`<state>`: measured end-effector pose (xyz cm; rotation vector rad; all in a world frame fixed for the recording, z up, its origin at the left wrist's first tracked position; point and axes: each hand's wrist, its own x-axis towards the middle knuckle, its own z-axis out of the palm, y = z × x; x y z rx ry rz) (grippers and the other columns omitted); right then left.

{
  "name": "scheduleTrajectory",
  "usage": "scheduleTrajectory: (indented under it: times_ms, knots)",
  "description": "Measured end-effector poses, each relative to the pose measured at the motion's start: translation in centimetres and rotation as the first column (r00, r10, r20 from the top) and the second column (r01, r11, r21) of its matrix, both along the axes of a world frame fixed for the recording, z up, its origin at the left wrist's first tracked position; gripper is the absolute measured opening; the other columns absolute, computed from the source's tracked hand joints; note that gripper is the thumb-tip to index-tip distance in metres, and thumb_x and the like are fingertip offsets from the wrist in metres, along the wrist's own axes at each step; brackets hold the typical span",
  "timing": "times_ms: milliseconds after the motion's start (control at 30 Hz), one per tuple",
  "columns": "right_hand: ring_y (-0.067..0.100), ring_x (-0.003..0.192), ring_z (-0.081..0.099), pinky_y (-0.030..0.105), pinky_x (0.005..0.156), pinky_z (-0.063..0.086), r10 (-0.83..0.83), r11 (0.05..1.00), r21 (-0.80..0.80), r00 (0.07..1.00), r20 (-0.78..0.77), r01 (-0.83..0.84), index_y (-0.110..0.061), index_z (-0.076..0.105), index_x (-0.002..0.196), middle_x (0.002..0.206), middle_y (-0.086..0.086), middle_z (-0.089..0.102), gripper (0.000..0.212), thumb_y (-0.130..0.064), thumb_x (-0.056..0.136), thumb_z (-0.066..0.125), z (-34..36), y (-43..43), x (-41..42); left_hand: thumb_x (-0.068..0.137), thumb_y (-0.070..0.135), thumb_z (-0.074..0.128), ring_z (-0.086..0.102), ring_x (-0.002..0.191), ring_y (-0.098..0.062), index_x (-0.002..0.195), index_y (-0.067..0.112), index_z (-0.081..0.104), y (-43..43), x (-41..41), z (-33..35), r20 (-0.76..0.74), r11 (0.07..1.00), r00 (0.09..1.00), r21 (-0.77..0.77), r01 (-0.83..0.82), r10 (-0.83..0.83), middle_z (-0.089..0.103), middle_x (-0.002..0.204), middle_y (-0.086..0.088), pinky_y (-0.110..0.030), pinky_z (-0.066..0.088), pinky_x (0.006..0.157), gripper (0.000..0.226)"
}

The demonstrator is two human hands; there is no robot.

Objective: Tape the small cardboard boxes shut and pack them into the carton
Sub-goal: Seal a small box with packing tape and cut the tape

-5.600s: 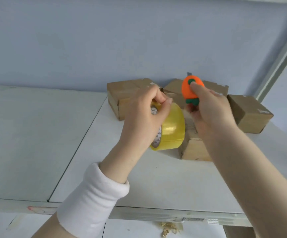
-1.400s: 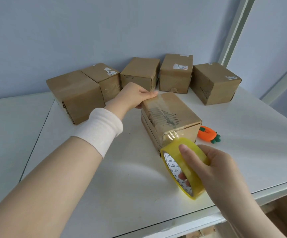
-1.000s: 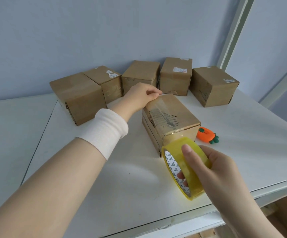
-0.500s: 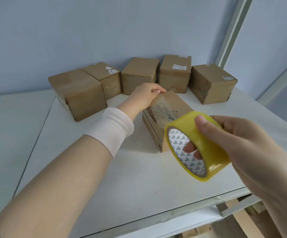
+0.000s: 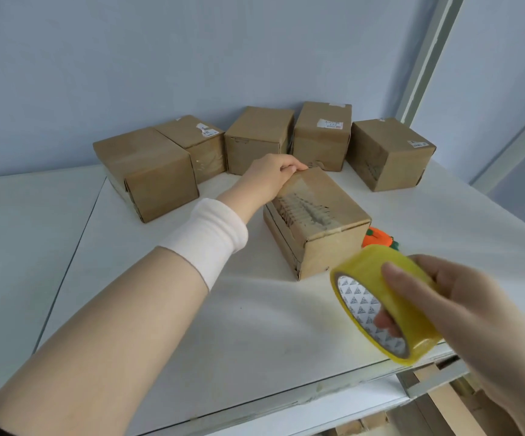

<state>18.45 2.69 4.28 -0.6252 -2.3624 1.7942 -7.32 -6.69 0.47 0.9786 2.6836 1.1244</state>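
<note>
A person's two bare hands work over a white tabletop (image 5: 248, 328). The left hand (image 5: 267, 176), with a white cuff (image 5: 207, 237) on its wrist, reaches to the far end of the front box (image 5: 333, 225). Its fingers (image 5: 291, 167) curl over the box's far top edge, and the thumb is hidden. The box top carries a scuffed, torn streak. Any clear tape on it is hard to make out.

The right hand (image 5: 468, 313) holds a yellow tape roll (image 5: 412, 328) near the tabletop's front edge. The thumb presses its outer face, and one fingertip shows through the core. The hand's lower part runs out of frame.

A small orange and green object (image 5: 379, 238) lies just right of the box, mostly hidden behind box and roll.

Five more boxes (image 5: 258, 136) line the blue wall (image 5: 192, 58). Brown cardboard (image 5: 449, 401) below the tabletop's edge is cut off and unidentifiable.
</note>
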Motion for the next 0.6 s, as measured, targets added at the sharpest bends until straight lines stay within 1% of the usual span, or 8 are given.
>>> scheduleTrajectory:
  times_ms: [67,133,267,333,433,500,567,600]
  knots:
    - [0.007,0.042,0.059,0.012,0.039,0.042,0.003,1.0,-0.011,1.0,0.021,-0.003,-0.007,0.065,0.083,0.055,0.004,0.068,0.023,-0.028,0.085,0.057,-0.8,-0.2,0.1,0.1,0.014,0.037,0.05,0.118,-0.014,0.12,0.019,0.063,0.0,-0.1,-0.1,0.006,1.0,1.0,0.004,-0.004,0.004,0.059,0.128,0.001,-0.011,0.029,0.08,0.032]
    - [0.004,0.04,0.058,0.01,0.038,0.039,0.001,1.0,-0.005,1.0,0.006,-0.001,-0.009,0.064,0.083,0.053,0.002,0.068,0.022,-0.028,0.086,0.056,-1.1,-0.4,0.0,0.101,0.015,0.037,0.05,0.118,-0.014,0.119,0.02,0.063,-0.1,-0.1,-0.3,0.01,1.0,1.0,0.008,-0.006,0.006,0.059,0.128,0.002,-0.014,0.03,0.085,0.033]
    - [0.002,0.041,0.057,0.009,0.043,0.041,-0.019,1.0,0.009,0.997,-0.074,0.02,-0.013,0.064,0.079,0.053,-0.001,0.068,0.026,-0.036,0.082,0.054,-0.5,-1.0,0.2,0.101,0.015,0.037,0.05,0.118,-0.012,0.119,0.021,0.064,0.0,-0.1,-0.3,0.009,1.0,1.0,0.011,-0.015,0.015,0.059,0.127,0.003,-0.013,0.03,0.084,0.033]
    - [0.005,0.045,0.061,0.016,0.05,0.047,-0.012,1.0,0.015,0.993,-0.116,0.013,-0.015,0.064,0.078,0.054,-0.001,0.069,0.033,-0.045,0.073,0.052,0.2,-1.5,0.2,0.101,0.015,0.037,0.05,0.117,-0.012,0.119,0.02,0.064,0.0,0.0,-0.3,0.013,1.0,1.0,0.008,-0.02,0.02,0.059,0.127,0.003,-0.013,0.03,0.083,0.033]
    - [0.006,0.044,0.061,0.017,0.047,0.05,-0.044,0.999,0.006,0.982,-0.181,0.046,-0.014,0.064,0.07,0.053,-0.001,0.068,0.035,-0.047,0.068,0.053,1.7,-1.4,-0.4,0.1,0.015,0.037,0.05,0.117,-0.012,0.119,0.021,0.064,0.0,0.2,-0.2,0.022,1.0,0.999,0.006,-0.026,0.026,0.059,0.127,0.003,-0.013,0.03,0.082,0.033]
    - [0.009,0.044,0.061,0.028,0.056,0.055,-0.084,0.996,-0.007,0.975,-0.205,0.084,-0.012,0.068,0.062,0.052,0.0,0.068,0.039,-0.049,0.064,0.056,2.9,-1.0,-1.1,0.101,0.015,0.037,0.05,0.117,-0.013,0.119,0.021,0.064,0.0,0.2,-0.2,0.018,1.0,0.999,0.003,-0.028,0.028,0.059,0.127,0.002,-0.014,0.03,0.083,0.033]
    - [0.013,0.046,0.062,0.038,0.062,0.056,-0.08,0.996,0.028,0.967,-0.243,0.089,-0.023,0.071,0.061,0.053,0.0,0.068,0.031,-0.051,0.065,0.059,4.3,-0.8,-1.9,0.101,0.015,0.036,0.051,0.117,-0.015,0.119,0.02,0.063,0.0,0.4,-0.1,0.015,1.0,0.999,0.005,-0.031,0.031,0.06,0.126,0.001,-0.014,0.031,0.08,0.033]
    - [0.014,0.045,0.062,0.038,0.06,0.056,-0.065,0.996,0.048,0.96,-0.273,0.081,-0.027,0.071,0.063,0.053,0.0,0.068,0.027,-0.05,0.069,0.061,5.1,-0.8,-2.4,0.101,0.015,0.036,0.052,0.117,-0.019,0.119,0.018,0.064,0.0,0.6,0.0,0.016,0.999,0.999,0.009,-0.034,0.034,0.061,0.125,-0.003,-0.016,0.033,0.076,0.033]
